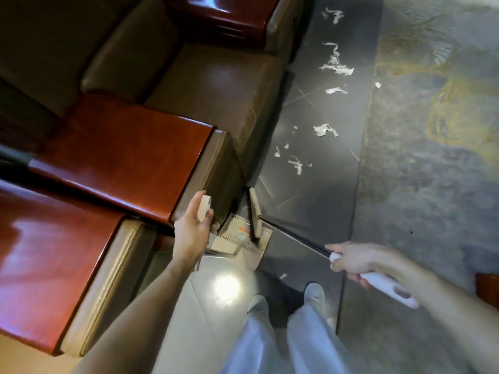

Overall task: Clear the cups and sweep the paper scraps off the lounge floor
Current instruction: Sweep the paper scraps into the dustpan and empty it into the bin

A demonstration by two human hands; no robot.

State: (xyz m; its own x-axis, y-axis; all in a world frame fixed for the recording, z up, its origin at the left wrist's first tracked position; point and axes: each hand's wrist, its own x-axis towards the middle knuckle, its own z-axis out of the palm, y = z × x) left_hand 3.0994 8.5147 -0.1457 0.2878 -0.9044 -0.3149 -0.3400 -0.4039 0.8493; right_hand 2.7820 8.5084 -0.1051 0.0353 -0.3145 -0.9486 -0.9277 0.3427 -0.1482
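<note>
Sweeping step: left hand grips the dustpan handle, right hand grips the broom (head parked at the dustpan); next, reach far for the paper scraps.

Brown leather armchairs with glossy red-wood armrests line dark tiled floor.
</note>
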